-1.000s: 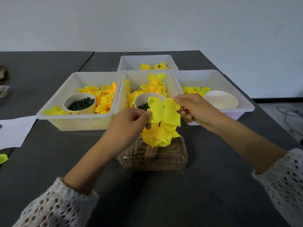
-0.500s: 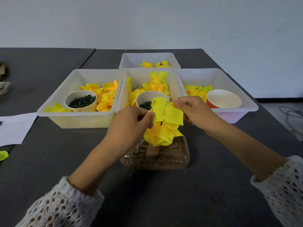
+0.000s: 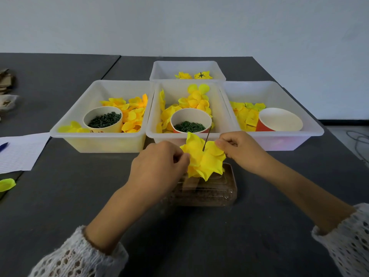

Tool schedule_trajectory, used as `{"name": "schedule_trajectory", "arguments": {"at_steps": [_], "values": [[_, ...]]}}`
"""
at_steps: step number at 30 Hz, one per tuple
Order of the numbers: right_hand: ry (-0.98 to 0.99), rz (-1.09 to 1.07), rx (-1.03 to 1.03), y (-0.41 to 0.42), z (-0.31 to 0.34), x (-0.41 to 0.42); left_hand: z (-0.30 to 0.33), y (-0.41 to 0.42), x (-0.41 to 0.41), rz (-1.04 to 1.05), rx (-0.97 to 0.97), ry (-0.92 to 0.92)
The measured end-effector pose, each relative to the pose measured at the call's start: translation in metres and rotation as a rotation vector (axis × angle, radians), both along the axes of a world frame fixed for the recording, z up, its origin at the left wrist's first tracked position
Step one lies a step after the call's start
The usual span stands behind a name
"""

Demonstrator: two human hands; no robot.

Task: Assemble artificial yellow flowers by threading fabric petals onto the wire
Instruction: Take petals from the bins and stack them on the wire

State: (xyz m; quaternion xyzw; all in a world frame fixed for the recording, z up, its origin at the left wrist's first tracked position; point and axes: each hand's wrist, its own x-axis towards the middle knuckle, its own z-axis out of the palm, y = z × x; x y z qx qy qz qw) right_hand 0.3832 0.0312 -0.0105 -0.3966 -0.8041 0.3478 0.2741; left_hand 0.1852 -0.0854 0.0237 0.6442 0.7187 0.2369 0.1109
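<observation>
A cluster of bright yellow fabric petals point(image 3: 203, 159) is threaded on a thin dark wire point(image 3: 206, 138), whose bare tip is seen slanting up out of the cluster's middle. The cluster is pinched at its left edge by the left hand point(image 3: 159, 166) and at its right edge by the right hand point(image 3: 242, 149).

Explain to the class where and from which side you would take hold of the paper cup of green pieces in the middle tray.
Probably the paper cup is best pinched at its open rim, from straight above. It stands upright with petals packed behind and beside it and the middle tray wall in front, so its sides are crowded. The left hand and right hand are busy gripping the flower.
</observation>
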Motion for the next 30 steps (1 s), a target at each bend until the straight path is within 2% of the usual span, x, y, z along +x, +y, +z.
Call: {"name": "schedule_trajectory", "arguments": {"at_steps": [10, 13, 15, 17, 18, 20, 22, 24, 26, 30], "values": [[0.034, -0.035, 0.057, -0.006, -0.003, 0.002, 0.002, -0.005, -0.002, 0.046, -0.034, 0.095], [0.077, -0.164, -0.001, 0.008, 0.012, 0.011, 0.012, -0.013, -0.006, 0.125, 0.17, 0.1], [0.154, -0.32, 0.01, 0.028, 0.033, 0.023, 0.019, -0.017, -0.006, 0.025, 0.354, 0.063], [0.183, -0.451, 0.122, 0.052, 0.055, 0.041, 0.022, -0.018, -0.004, -0.151, 0.428, 0.069], [0.138, -0.507, 0.187, 0.065, 0.064, 0.052, 0.022, -0.017, -0.002, -0.229, 0.4, 0.095], [-0.13, -0.595, 0.257, 0.093, 0.072, 0.074, 0.02, -0.017, 0.002, -0.333, 0.28, 0.167], [-0.504, -0.616, 0.151, 0.124, 0.067, 0.089, 0.015, -0.017, 0.006, -0.384, 0.158, 0.233], [-0.824, -0.54, -0.003, 0.145, 0.053, 0.093, 0.005, -0.014, 0.007, -0.422, 0.081, 0.322], [-0.987, -0.433, -0.067, 0.155, 0.038, 0.09, -0.005, -0.011, 0.005, -0.457, 0.051, 0.381], [-1.11, -0.334, -0.069, 0.168, 0.018, 0.086, -0.019, -0.008, -0.004, -0.508, 0.057, 0.361]]}}
